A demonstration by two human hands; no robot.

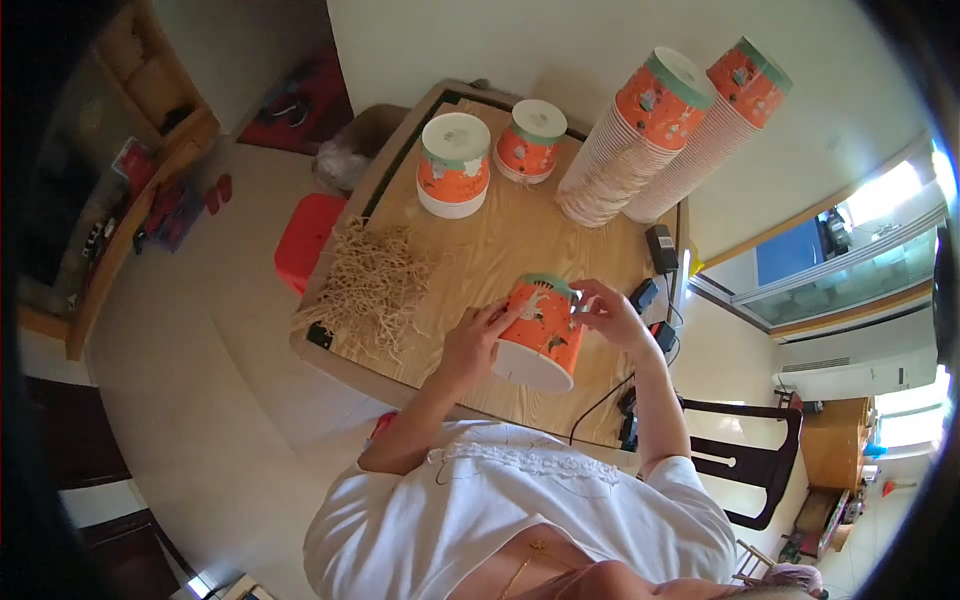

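Between my two hands is an orange paper bucket (548, 325) with a green band and white rim, tilted so that its wide white-rimmed end faces me. My left hand (475, 340) grips its left side. On its right side, my right hand (608, 312) holds it near the green end, fingers bent against the wall. To the left on the table lies a loose heap of tan shredded paper or straw (370, 285). Beyond my hands, a short stack of upside-down buckets (454, 175) stands beside another low stack (527, 150).
Two tall leaning stacks of nested buckets, one nearer (635, 130) and one behind (715, 125), stand at the table's (490, 265) far right. Black power adapters (660, 248) and cables line the right edge. A red stool (305, 240) is left, a dark chair (745, 455) right.
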